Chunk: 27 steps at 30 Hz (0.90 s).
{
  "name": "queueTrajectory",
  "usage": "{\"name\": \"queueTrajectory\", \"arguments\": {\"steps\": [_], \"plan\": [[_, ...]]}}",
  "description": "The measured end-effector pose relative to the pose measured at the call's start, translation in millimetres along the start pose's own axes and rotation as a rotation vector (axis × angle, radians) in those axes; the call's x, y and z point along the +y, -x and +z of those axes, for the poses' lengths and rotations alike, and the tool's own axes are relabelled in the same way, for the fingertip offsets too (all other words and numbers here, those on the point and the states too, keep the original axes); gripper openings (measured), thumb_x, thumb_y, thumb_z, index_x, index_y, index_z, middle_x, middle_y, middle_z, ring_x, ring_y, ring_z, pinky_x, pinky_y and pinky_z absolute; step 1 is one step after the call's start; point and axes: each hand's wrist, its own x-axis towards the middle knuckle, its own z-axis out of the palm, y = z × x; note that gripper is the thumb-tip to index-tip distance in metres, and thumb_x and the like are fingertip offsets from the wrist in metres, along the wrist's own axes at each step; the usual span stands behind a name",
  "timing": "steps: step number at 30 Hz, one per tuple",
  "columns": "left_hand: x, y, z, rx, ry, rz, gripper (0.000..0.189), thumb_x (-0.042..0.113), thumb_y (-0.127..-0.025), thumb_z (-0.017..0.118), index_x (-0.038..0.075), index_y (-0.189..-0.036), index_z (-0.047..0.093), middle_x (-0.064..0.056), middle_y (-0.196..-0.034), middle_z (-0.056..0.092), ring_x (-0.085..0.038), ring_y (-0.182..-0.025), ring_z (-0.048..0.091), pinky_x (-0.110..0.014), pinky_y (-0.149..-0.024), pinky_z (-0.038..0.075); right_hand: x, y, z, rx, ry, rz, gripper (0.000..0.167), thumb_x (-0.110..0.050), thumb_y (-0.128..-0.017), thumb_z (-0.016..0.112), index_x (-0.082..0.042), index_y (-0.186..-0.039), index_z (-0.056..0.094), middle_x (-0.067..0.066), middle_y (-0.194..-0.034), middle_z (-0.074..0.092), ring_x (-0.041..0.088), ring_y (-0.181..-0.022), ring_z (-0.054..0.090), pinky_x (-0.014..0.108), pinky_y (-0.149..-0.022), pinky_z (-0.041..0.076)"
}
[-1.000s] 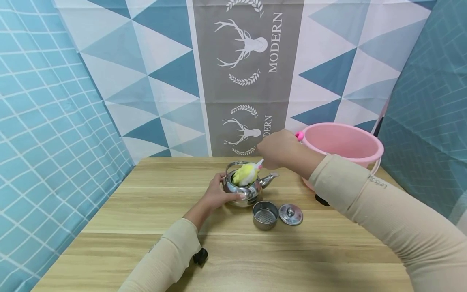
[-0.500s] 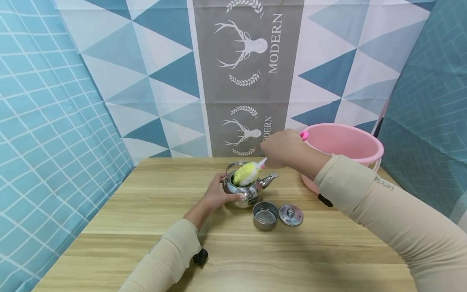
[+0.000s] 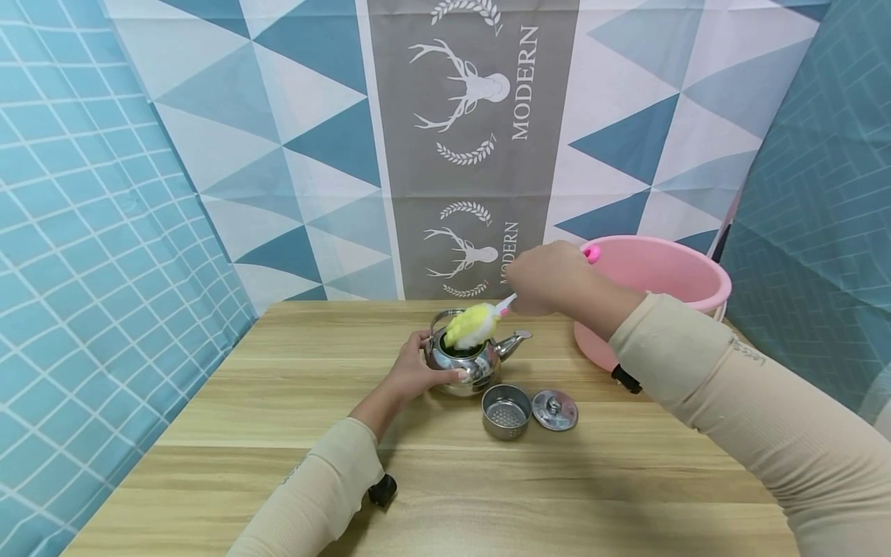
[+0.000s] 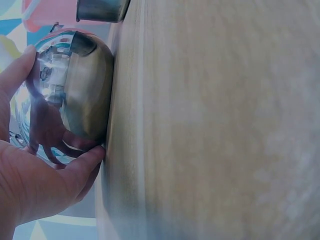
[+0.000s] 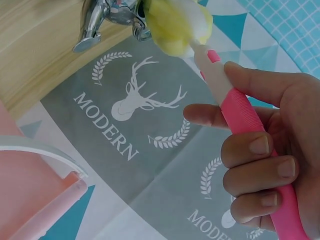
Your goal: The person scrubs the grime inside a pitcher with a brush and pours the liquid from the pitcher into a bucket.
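One left hand [image 3: 414, 371] and one right hand [image 3: 546, 277], with two sleeves [image 3: 320, 480], one per lower corner of the head view. Around the centre: one teapot [image 3: 483, 371] and one brush [image 3: 469, 326]; just below centre, one strainer cup [image 3: 506, 422] and one lid [image 3: 554, 410]. Right of centre, one bucket [image 3: 650, 271]; across the lower half, one table [image 3: 278, 371]. Printed at the upper middle: two deer heads [image 3: 485, 87] and four leaf sprigs [image 3: 468, 155].

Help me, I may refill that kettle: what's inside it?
The sponge head covers much of the mouth of the kettle; whether it dips inside, I can't tell. A dark strip of interior shows below it; the sponge head and kettle walls hide the bottom.
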Motion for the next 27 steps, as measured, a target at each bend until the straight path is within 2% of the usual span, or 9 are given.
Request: {"name": "queueTrajectory", "arguments": {"steps": [3,10,14,18,22,27], "plan": [[-0.4,-0.1,0.2,0.003,-0.001,0.000,0.092,0.020,-0.064,0.092,0.009,-0.139,0.039,-0.014,-0.139,0.041,-0.032,-0.135,0.033,-0.052,-0.116,0.018,2.9,0.7,1.0,0.001,-0.021,0.007,0.029,-0.041,-0.088,0.063,-0.013,-0.091,0.068,0.005,-0.085,0.066,0.023,-0.076,0.059,0.049,-0.064,0.052],[-1.6,-1.0,0.4,0.006,-0.002,0.004,0.093,0.021,-0.063,0.093,0.009,-0.139,0.039,-0.014,-0.140,0.041,-0.033,-0.136,0.033,-0.053,-0.116,0.018,11.3,6.4,6.4,0.040,-0.089,0.015,0.025,-0.038,-0.086,0.064,-0.014,-0.091,0.068,0.002,-0.082,0.065,0.022,-0.072,0.058,0.045,-0.060,0.050],[-2.0,-1.3,0.5,0.008,-0.005,0.005,0.094,0.023,-0.063,0.093,0.009,-0.139,0.039,-0.015,-0.140,0.041,-0.033,-0.135,0.033,-0.054,-0.115,0.018,16.3,11.0,12.9,0.063,-0.148,0.014,0.023,-0.036,-0.086,0.064,-0.016,-0.074,0.063,0.001,-0.070,0.058,0.021,-0.066,0.054,0.041,-0.058,0.046],[-1.4,-0.8,0.3,0.009,-0.007,0.002,0.094,0.024,-0.063,0.093,0.009,-0.138,0.039,-0.015,-0.140,0.042,-0.034,-0.135,0.034,-0.054,-0.115,0.019,20.9,16.8,21.5,0.062,-0.228,0.019,0.033,-0.035,-0.088,0.063,-0.017,-0.063,0.052,0.000,-0.061,0.046,0.018,-0.060,0.047,0.036,-0.054,0.038],[-0.6,0.3,-0.3,0.008,-0.007,-0.005,0.094,0.024,-0.063,0.093,0.009,-0.139,0.039,-0.015,-0.141,0.041,-0.034,-0.136,0.033,-0.055,-0.115,0.019,25.8,22.9,33.3,0.053,-0.295,0.028,0.037,-0.039,-0.090,0.064,-0.017,-0.062,0.052,-0.002,-0.059,0.041,0.016,-0.056,0.042,0.032,-0.051,0.034],[-0.2,1.6,-0.9,0.003,0.001,-0.009,0.094,0.023,-0.064,0.093,0.009,-0.140,0.039,-0.015,-0.142,0.040,-0.034,-0.137,0.031,-0.055,-0.115,0.018,31.3,28.6,51.2,0.054,-0.355,0.040,0.033,-0.042,-0.091,0.064,-0.017,-0.070,0.060,-0.002,-0.057,0.042,0.015,-0.054,0.043,0.031,-0.052,0.034]]}}
